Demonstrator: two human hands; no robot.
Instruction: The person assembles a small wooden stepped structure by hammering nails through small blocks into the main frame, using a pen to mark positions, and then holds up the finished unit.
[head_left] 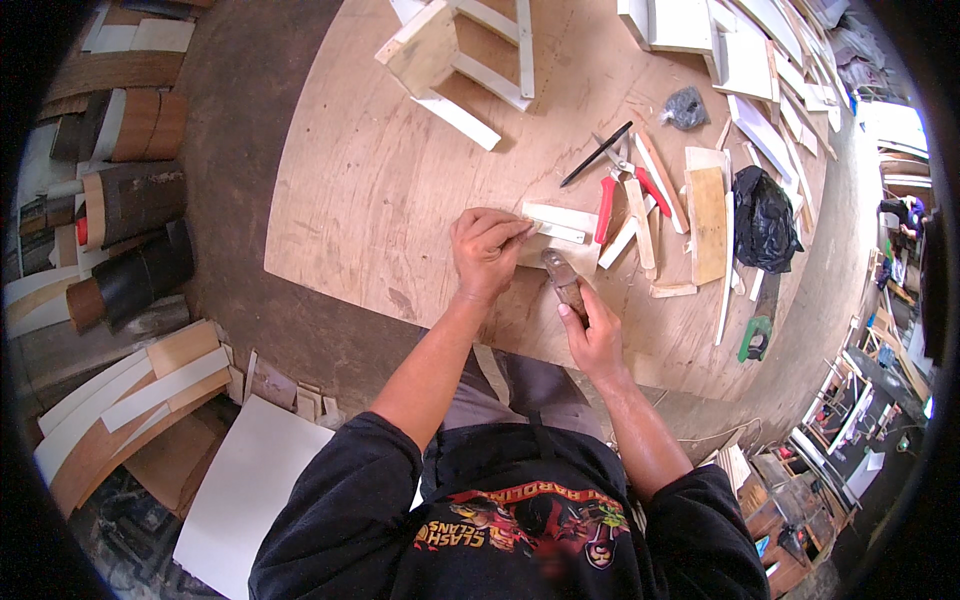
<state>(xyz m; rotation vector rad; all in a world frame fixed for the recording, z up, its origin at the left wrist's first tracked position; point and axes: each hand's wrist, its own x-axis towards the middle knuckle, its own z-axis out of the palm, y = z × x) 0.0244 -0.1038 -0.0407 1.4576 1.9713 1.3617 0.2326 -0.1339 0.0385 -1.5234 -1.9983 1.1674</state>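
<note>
My left hand [486,250] is closed in a pinch at the left end of a narrow white wooden strip [558,232]. Whatever is between the fingertips is too small to make out. The strip lies on a pale flat wood piece [570,256] near the table's front edge. My right hand [598,335] is wrapped round a short tool with a rounded, shiny grey-brown end [562,275]. That end points toward the strip and sits just right of my left fingers; the tool's exact kind is unclear.
On the plywood table [370,200] lie red-handled pliers [606,205], a black pen [597,154], wood offcuts [706,225], a black plastic bag [765,220] and a green-handled saw [756,338]. A wooden frame [425,55] stands at the far side. Stacked boards [130,400] line the left.
</note>
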